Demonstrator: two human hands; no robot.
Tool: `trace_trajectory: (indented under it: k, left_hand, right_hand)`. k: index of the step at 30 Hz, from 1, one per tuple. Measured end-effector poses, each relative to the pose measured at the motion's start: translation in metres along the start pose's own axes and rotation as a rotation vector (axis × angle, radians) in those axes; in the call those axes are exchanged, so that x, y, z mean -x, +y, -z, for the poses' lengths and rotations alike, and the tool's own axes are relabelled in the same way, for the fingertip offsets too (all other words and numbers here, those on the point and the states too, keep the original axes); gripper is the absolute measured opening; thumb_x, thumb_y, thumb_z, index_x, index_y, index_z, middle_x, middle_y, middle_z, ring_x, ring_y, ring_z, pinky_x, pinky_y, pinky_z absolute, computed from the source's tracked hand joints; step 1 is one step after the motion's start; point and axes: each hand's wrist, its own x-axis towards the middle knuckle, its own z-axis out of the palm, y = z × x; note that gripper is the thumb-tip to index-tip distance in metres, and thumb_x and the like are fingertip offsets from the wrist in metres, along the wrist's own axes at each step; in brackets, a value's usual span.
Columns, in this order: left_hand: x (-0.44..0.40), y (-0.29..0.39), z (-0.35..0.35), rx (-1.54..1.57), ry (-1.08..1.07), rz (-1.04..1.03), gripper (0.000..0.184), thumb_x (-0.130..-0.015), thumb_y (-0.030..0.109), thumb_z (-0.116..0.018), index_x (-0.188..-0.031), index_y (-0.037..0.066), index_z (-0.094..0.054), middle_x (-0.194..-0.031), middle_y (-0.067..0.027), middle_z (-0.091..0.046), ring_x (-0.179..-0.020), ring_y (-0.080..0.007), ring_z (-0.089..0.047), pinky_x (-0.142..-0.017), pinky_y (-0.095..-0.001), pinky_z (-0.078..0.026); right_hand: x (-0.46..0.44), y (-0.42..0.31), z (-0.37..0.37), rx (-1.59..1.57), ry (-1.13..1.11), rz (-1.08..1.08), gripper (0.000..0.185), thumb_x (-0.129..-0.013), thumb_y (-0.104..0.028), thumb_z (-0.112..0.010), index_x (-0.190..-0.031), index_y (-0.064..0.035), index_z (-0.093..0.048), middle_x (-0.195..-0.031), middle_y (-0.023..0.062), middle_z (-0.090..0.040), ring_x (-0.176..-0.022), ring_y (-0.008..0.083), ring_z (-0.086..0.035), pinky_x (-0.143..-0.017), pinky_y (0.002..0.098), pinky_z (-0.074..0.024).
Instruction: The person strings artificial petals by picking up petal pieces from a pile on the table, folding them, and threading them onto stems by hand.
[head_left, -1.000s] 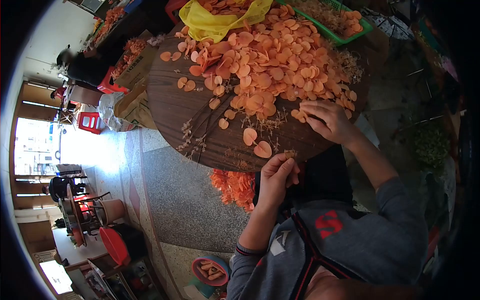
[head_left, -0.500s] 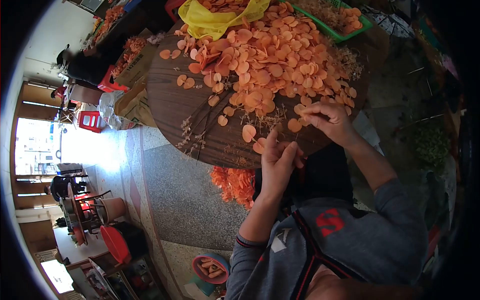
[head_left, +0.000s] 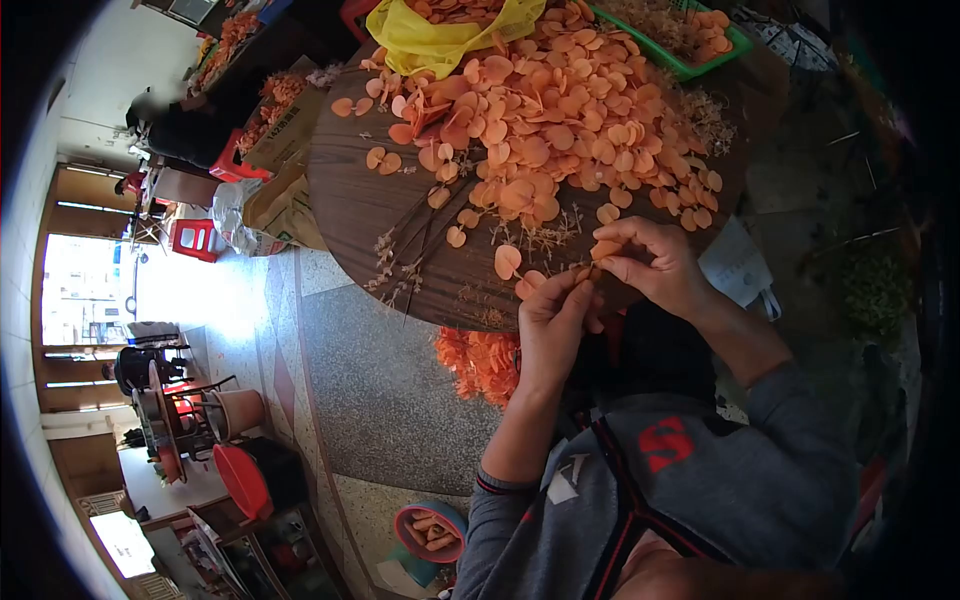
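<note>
Two hands are found close together on the near side of the heap of orange leaves (head_left: 560, 120), the heap being spread over the tabletop (head_left: 350, 200); one orange leaf (head_left: 605, 249) is gripped by the right hand (head_left: 665, 270), its thumb and forefinger being clamped on it, just off the near edge of the heap; by the left hand (head_left: 555, 325), placed farther from the heap, a small brownish piece (head_left: 591, 274) is pinched between fingers pressed together; what that piece is cannot be told.

The leaf is judged very light, thin and pliant, with some spring; its face may be smooth enough to slide under a loose grip, and creasing or tearing at the narrow base is considered possible; hold is best taken near the base or stem, with flat fingertips and little pressure, the rounded blade being left unbent.

A joined leaf pair (head_left: 508, 262) is noted near the heap, left of both hands; between that pair and the heap, dry sprigs (head_left: 545, 238) are scattered, judged brittle and easily snagged; dark stems (head_left: 425, 235), apparently stiffer, are laid left of the heap's near end; a yellow bag (head_left: 450, 45) is rested against the heap's far side.
</note>
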Motion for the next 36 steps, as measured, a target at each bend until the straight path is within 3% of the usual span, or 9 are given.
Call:
trace_trajectory:
  k: [11,13,14,22,26,31,36]
  left_hand:
    - [0.006,-0.005,0.001,-0.011,0.034,-0.069,0.017,-0.088,0.004,-0.053,-0.100,-0.004,-0.061,-0.077,-0.0051,-0.062,-0.057,-0.0059,-0.053,-0.053,-0.0178,-0.045]
    - [0.006,-0.009,0.002,-0.046,0.045,-0.115,0.015,-0.087,0.006,-0.055,-0.099,-0.002,-0.061,-0.077,-0.0049,-0.063,-0.054,-0.0062,-0.054,-0.047,-0.0158,-0.038]
    - [0.007,-0.011,0.002,-0.063,0.051,-0.138,0.014,-0.087,0.006,-0.056,-0.098,0.000,-0.062,-0.076,-0.0048,-0.063,-0.053,-0.0064,-0.055,-0.044,-0.0148,-0.034]
    - [0.012,-0.014,0.000,-0.049,0.111,-0.195,0.007,-0.086,0.005,-0.057,-0.090,-0.001,-0.059,-0.074,-0.0051,-0.063,-0.054,-0.0067,-0.055,-0.045,-0.0157,-0.036]
    - [0.015,-0.020,-0.003,-0.011,0.128,-0.212,0.005,-0.088,0.002,-0.053,-0.088,-0.001,-0.057,-0.073,-0.0043,-0.061,-0.053,-0.0037,-0.051,-0.047,-0.0161,-0.040]
    - [0.014,-0.024,-0.002,0.132,0.114,-0.135,0.003,-0.088,0.003,-0.054,-0.088,0.001,-0.056,-0.072,-0.0045,-0.060,-0.048,-0.0039,-0.047,-0.043,-0.0160,-0.036]
    - [0.009,-0.029,-0.006,0.307,0.101,-0.052,0.003,-0.088,0.005,-0.054,-0.086,0.004,-0.055,-0.072,-0.0048,-0.061,-0.046,-0.0050,-0.048,-0.041,-0.0159,-0.033]
  right_hand:
    - [0.003,-0.008,-0.006,0.001,-0.017,-0.028,0.023,-0.081,0.003,-0.059,-0.102,-0.0025,-0.053,-0.084,0.0043,-0.060,-0.079,0.0075,-0.059,-0.071,0.0220,-0.0479]
    - [0.005,0.000,-0.008,-0.053,-0.010,-0.019,0.021,-0.081,0.003,-0.058,-0.101,-0.0024,-0.051,-0.085,0.0042,-0.059,-0.079,0.0071,-0.058,-0.070,0.0217,-0.0474]
    - [0.006,0.001,-0.009,-0.046,-0.008,-0.005,0.020,-0.081,0.003,-0.058,-0.100,-0.0024,-0.051,-0.085,0.0043,-0.058,-0.079,0.0071,-0.058,-0.070,0.0216,-0.0473]
    - [0.015,0.005,-0.020,-0.125,0.055,0.118,0.015,-0.082,0.003,-0.058,-0.092,-0.0027,-0.050,-0.089,0.0067,-0.059,-0.079,0.0080,-0.058,-0.068,0.0221,-0.0476]
    - [0.019,-0.001,-0.022,0.103,0.063,0.317,0.016,-0.080,0.005,-0.059,-0.090,-0.0028,-0.049,-0.091,0.0103,-0.061,-0.077,0.0139,-0.061,-0.065,0.0251,-0.0496]
    - [0.019,0.013,-0.022,0.213,0.038,0.427,0.017,-0.077,0.006,-0.059,-0.086,-0.0037,-0.047,-0.091,0.0131,-0.062,-0.074,0.0210,-0.064,-0.063,0.0280,-0.0512]
    - [0.017,0.022,-0.016,0.069,0.012,0.339,0.016,-0.080,0.005,-0.058,-0.084,-0.0042,-0.046,-0.094,0.0112,-0.059,-0.076,0.0144,-0.061,-0.066,0.0253,-0.0498]
